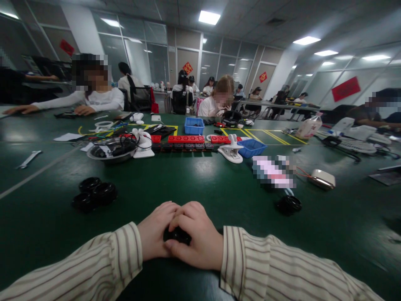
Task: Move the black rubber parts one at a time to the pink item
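Observation:
My left hand [153, 231] and my right hand [200, 238] meet over the green table, close to my body. Between them they grip a black, glossy round piece [178, 235], mostly covered by my fingers; its exact kind is unclear. My right thumb and fingers curve round its near side, while the left fingers are partly hidden behind the right hand. To the left lies a group of black ring-shaped pieces [103, 192] that look similar. A single black ring-shaped piece [288, 204] rests at the right.
Ahead stand a metal bowl [109, 158] of dark parts, white clip stands [231, 154], red socket strips [186, 139] and blue bins [252, 148]. A wrench [29, 159] lies far left, a white-gold box [322, 179] right. Other people sit around the table and behind it.

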Demonstrator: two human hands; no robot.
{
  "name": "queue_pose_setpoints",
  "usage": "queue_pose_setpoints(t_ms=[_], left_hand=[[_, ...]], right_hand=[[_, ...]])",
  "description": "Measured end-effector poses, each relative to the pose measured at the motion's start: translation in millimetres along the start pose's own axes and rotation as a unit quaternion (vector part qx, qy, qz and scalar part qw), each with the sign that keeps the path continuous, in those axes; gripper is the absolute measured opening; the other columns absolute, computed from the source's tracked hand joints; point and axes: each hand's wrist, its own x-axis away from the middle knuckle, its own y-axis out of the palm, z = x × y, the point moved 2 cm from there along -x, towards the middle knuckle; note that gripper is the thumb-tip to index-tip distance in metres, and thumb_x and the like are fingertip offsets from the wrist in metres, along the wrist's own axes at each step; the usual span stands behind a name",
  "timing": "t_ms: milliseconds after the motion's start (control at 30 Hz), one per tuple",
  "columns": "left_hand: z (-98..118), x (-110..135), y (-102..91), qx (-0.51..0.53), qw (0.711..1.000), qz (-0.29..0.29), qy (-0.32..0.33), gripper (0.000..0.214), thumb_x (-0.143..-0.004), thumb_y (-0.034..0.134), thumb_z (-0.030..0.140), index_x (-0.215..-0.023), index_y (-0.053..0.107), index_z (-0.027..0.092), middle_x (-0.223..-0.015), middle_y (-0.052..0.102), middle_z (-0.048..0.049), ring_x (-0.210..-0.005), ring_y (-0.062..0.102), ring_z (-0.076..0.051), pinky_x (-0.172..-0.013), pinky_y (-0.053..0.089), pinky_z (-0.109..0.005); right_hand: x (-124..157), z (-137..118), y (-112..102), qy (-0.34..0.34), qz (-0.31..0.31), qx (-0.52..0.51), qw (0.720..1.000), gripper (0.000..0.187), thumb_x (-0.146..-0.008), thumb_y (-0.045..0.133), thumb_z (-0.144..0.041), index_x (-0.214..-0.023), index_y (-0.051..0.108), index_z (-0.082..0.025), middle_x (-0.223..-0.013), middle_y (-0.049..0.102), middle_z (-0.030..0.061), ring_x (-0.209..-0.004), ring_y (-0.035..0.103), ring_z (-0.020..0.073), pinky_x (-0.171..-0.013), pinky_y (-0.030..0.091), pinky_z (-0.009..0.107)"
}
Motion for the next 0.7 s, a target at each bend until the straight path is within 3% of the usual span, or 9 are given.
queue_pose_setpoints(t_ms=[133, 333, 467, 567, 700], left_hand=[[1.9, -1.1, -2.2, -0.011, 1.0, -0.002, 0.004, 0.023, -0.057, 0.066, 0.028, -0.076, 0.057, 0.018, -0.092, 0.055, -0.0043, -0.095, 0.051, -0.025, -0.1, 0.035, -0.045], [-0.9, 0.7, 2.2, -0.006, 1.0, 0.001, 0.017, 0.045, -0.055, 0.065, 0.026, -0.098, 0.055, 0.02, -0.104, 0.056, -0.0052, -0.102, 0.05, -0.026, -0.105, 0.026, -0.049], [0.4, 1.6, 2.9, -0.003, 1.0, 0.022, -0.005, 0.059, -0.054, 0.068, 0.036, -0.107, 0.049, 0.02, -0.109, 0.055, -0.0074, -0.105, 0.048, -0.028, -0.107, 0.022, -0.052], [3.6, 0.9, 1.1, -0.012, 1.0, 0.024, -0.015, 0.051, -0.056, 0.068, 0.037, -0.101, 0.052, 0.02, -0.105, 0.056, -0.0071, -0.102, 0.05, -0.027, -0.107, 0.022, -0.051], [6.3, 0.3, -1.2, -0.026, 0.999, 0.026, -0.015, 0.037, -0.055, 0.066, 0.029, -0.088, 0.056, 0.017, -0.095, 0.057, -0.0067, -0.098, 0.052, -0.026, -0.107, 0.022, -0.051]], right_hand=[[0.0, 0.1, 2.1, -0.032, -0.022, -0.02, 0.999, 0.009, -0.072, 0.054, -0.025, -0.079, 0.051, -0.02, -0.082, 0.056, 0.0021, -0.086, 0.05, 0.0166, -0.08, 0.037, 0.033], [-2.2, -5.0, -2.4, -0.102, -0.014, -0.075, 0.992, 0.018, -0.069, 0.04, -0.02, -0.084, 0.049, -0.02, -0.08, 0.059, 0.0029, -0.084, 0.052, 0.016, -0.085, 0.037, 0.034], [-2.5, -3.3, -3.0, -0.05, 0.002, -0.058, 0.997, 0.023, -0.072, 0.047, -0.03, -0.091, 0.05, -0.018, -0.09, 0.058, 0.0057, -0.088, 0.051, 0.0184, -0.083, 0.038, 0.035], [-1.3, -0.7, -1.1, 0.004, 0.004, -0.024, 1.0, 0.022, -0.072, 0.055, -0.033, -0.088, 0.052, -0.019, -0.089, 0.056, 0.0048, -0.085, 0.049, 0.0185, -0.08, 0.038, 0.034], [-0.4, -0.5, 0.0, 0.001, 0.003, -0.012, 1.0, 0.015, -0.072, 0.055, -0.03, -0.082, 0.051, -0.02, -0.085, 0.056, 0.0031, -0.084, 0.049, 0.0175, -0.079, 0.038, 0.033]])
